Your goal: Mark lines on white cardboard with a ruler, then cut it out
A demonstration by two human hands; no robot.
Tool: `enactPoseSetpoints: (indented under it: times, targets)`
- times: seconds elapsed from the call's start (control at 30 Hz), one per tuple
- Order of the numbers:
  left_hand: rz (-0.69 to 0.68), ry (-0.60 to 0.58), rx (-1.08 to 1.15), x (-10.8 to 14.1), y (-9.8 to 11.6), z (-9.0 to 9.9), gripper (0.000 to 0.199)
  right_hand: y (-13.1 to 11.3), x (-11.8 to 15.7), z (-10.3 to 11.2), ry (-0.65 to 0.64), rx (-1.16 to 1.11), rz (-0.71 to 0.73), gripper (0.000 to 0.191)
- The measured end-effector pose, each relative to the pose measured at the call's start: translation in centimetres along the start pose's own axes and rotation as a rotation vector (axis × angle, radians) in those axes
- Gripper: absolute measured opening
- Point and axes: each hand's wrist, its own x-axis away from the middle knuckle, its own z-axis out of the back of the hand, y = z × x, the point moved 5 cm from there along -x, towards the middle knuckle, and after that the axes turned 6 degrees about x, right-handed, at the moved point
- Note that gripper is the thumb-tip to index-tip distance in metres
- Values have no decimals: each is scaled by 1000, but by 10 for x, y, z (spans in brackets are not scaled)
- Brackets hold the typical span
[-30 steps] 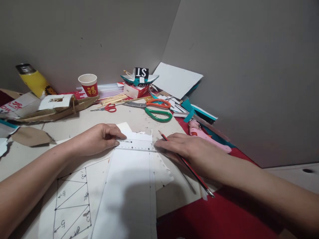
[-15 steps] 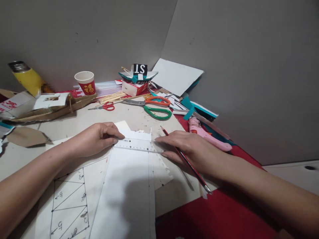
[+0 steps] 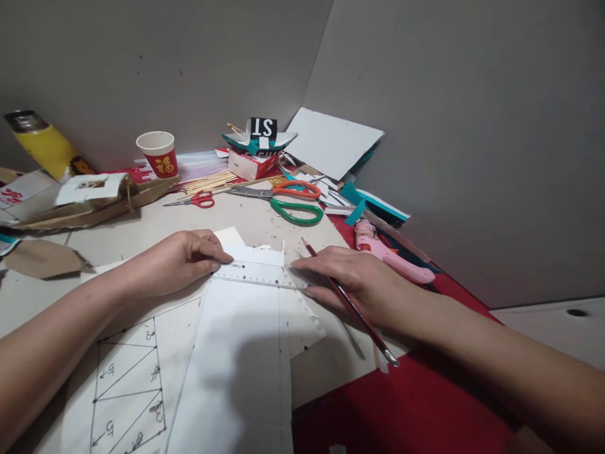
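Note:
A clear ruler [image 3: 258, 275] lies crosswise over the upper part of a long white paper strip [image 3: 236, 353]. My left hand [image 3: 189, 258] pinches the ruler's left end between thumb and fingers. At its right end, my right hand [image 3: 350, 284] grips the ruler with thumb and fingertips. A red and black pencil [image 3: 352, 306] is tucked between the right hand's fingers, its tip pointing up and left. Beneath the strip, at the left, is a sheet with a drawn truss pattern [image 3: 127, 378].
Orange-and-green scissors [image 3: 295, 211] and small red scissors [image 3: 203, 199] lie beyond the hands. A pink glue gun [image 3: 397, 261] rests at the right. Along the wall stand a red paper cup [image 3: 158, 157], a yellow bottle [image 3: 47, 148] and cardboard boat models [image 3: 94, 211].
The whole view has shifted slightly, with things appearing a little further left. Both hands keep the same hold on the ruler.

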Motion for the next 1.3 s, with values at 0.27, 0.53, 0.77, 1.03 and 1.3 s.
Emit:
enactPoseSetpoints:
  times: [0.27, 0.53, 0.77, 1.03, 1.3]
  targets:
    - [1, -22, -46, -1, 2, -2, 30, 0, -2, 0, -12, -41, -1, 29]
    - [40, -37, -77, 0, 7, -3, 34, 2, -1, -1, 14, -44, 13, 28]
    - [35, -49, -48, -1, 10, -5, 33, 2, -2, -2, 18, -48, 3, 29]
    - [-23, -23, -45, -2, 4, -4, 28, -4, 0, 6, -62, -34, -40, 36]
    - [-54, -25, -30, -3, 4, -4, 28, -41, -11, 30, 119, -436, -74, 40]
